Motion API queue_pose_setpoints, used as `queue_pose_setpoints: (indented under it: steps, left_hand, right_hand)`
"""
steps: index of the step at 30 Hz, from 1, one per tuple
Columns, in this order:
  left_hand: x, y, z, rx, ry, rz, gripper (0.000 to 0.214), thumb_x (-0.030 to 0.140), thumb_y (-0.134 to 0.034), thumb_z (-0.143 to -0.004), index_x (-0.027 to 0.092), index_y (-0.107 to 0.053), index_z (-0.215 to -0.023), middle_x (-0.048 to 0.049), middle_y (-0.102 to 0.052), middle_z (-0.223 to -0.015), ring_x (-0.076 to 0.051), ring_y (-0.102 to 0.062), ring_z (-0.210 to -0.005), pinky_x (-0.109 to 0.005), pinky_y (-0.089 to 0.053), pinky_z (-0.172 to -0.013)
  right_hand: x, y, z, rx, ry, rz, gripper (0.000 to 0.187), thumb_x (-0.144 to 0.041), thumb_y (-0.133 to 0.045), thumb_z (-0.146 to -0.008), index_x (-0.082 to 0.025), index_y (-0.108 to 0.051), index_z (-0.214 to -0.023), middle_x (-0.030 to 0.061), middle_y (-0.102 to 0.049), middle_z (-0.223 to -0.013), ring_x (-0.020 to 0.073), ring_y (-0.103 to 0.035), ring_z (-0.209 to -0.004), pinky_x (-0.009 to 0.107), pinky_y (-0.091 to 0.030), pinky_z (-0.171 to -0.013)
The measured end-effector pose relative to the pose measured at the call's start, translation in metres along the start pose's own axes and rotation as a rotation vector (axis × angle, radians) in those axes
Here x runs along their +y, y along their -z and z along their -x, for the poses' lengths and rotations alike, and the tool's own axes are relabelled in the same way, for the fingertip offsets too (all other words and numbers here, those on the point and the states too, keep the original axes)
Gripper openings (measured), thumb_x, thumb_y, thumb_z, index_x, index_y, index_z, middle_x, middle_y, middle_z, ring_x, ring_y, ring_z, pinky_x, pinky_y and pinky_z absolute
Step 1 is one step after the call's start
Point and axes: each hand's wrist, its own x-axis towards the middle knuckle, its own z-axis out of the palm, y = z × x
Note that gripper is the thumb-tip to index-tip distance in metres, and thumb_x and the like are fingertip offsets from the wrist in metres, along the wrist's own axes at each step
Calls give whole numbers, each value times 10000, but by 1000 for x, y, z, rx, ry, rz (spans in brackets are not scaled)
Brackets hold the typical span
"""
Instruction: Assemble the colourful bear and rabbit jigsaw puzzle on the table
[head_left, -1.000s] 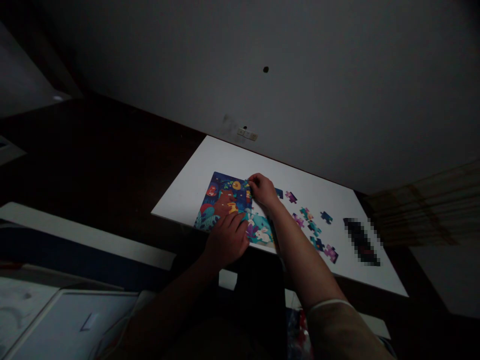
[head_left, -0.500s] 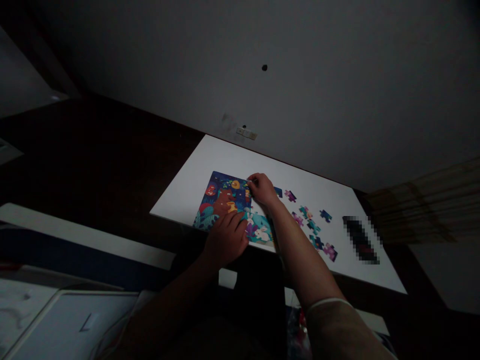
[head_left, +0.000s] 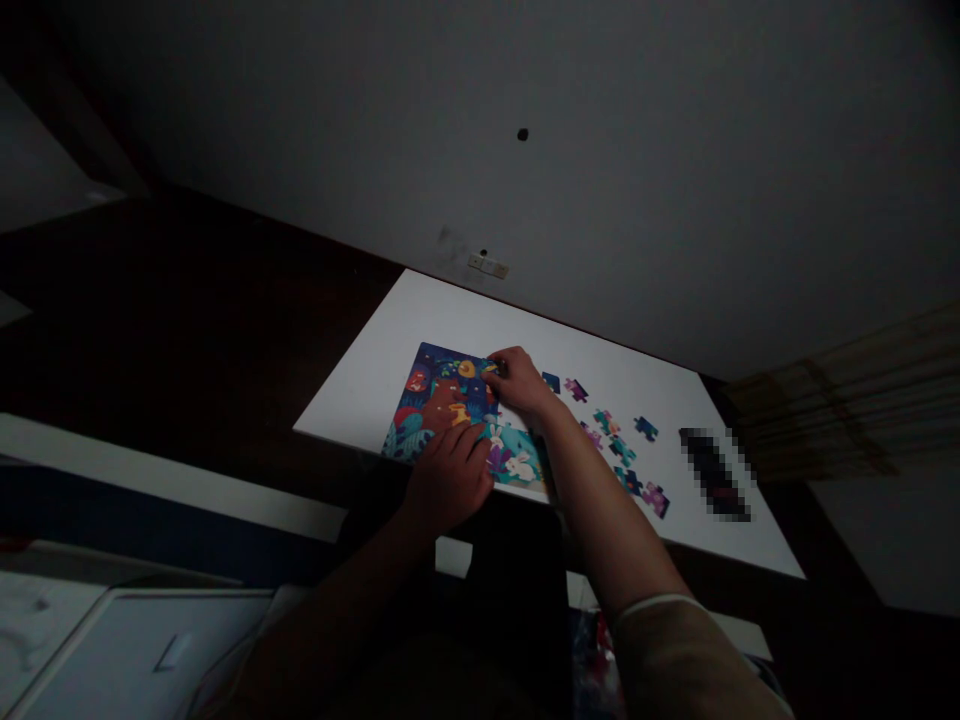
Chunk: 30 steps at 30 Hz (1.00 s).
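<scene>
A partly assembled jigsaw puzzle (head_left: 442, 410) with a colourful forest and white rabbits lies on a white board (head_left: 457, 325). My left hand (head_left: 448, 478) rests with spread fingers on its lower edge. At its upper right edge, my right hand (head_left: 516, 382) pinches what looks like a jigsaw piece (head_left: 491, 368), mostly hidden by the fingers. A white gap (head_left: 511, 415) shows in the puzzle beside that wrist. To the right lie several loose pieces, including a dark blue piece (head_left: 551, 382) and a purple piece (head_left: 576, 389).
A pixelated dark object (head_left: 714, 473) lies on the board's right side. The board sits on a dark table (head_left: 225, 320) against a grey wall (head_left: 600, 180), with a small wall plate (head_left: 487, 265) above it. A white box (head_left: 142, 650) sits at lower left.
The whole scene sits slightly further left and lower in view. Both hands stay on the puzzle, with little visible movement.
</scene>
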Motion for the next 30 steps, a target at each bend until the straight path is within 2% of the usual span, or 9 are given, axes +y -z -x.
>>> queue_pose_setpoints:
  steps: [3,6,8,12,16,21,30]
  left_hand:
    - [-1,0,0,6,-4,6,343,189,-769,-1026,226,-864,-1354,-160,-874,-1503,-377,-814,-1399,-541,-677,-1187]
    - [-2,0,0,11,-14,5,350,184,-773,-1017,232,-870,-1350,-157,-872,-1509,-378,-812,-1389,-550,-680,-1178]
    - [-3,0,0,11,-18,2,364,179,-768,-1016,244,-871,-1359,-149,-870,-1524,-378,-810,-1392,-559,-684,-1166]
    - [-4,0,0,5,-27,-7,371,181,-759,-1025,243,-873,-1373,-165,-870,-1519,-388,-810,-1394,-572,-681,-1159]
    - [-4,0,-1,-16,-8,-21,355,184,-760,-1030,251,-872,-1360,-157,-869,-1529,-395,-811,-1398,-561,-672,-1149]
    - [-2,2,-3,-36,-1,-30,350,180,-747,-1045,245,-863,-1369,-158,-871,-1527,-389,-812,-1394,-553,-663,-1139]
    - [-3,1,-4,-49,28,-53,336,203,-715,-1066,241,-864,-1365,-151,-871,-1547,-391,-821,-1384,-564,-662,-1098]
  right_hand:
    - [-1,-2,-5,8,-27,-72,240,-271,-897,-882,-283,-779,-1090,93,-808,-1150,331,-726,-1136,497,-602,-1113]
    - [4,-3,-5,46,-87,-215,126,-323,-782,-966,-279,-733,-1074,37,-815,-1029,281,-739,-1005,410,-605,-956]
    - [11,1,-1,108,-135,-263,98,-347,-743,-995,-277,-734,-1063,29,-833,-1017,275,-763,-992,389,-604,-919]
    - [22,16,12,121,-157,-127,115,-323,-796,-986,-270,-800,-1088,51,-874,-1055,285,-794,-1001,414,-610,-973]
    - [18,25,21,81,-150,-6,117,-285,-822,-1025,-258,-855,-1133,75,-905,-1122,281,-805,-1025,417,-608,-1019]
    - [9,25,20,42,-139,56,149,-247,-802,-1076,-248,-877,-1205,94,-912,-1191,289,-808,-1089,415,-606,-1051]
    - [7,21,17,12,-59,111,217,-173,-771,-1135,-245,-873,-1313,142,-875,-1374,309,-803,-1285,425,-585,-1179]
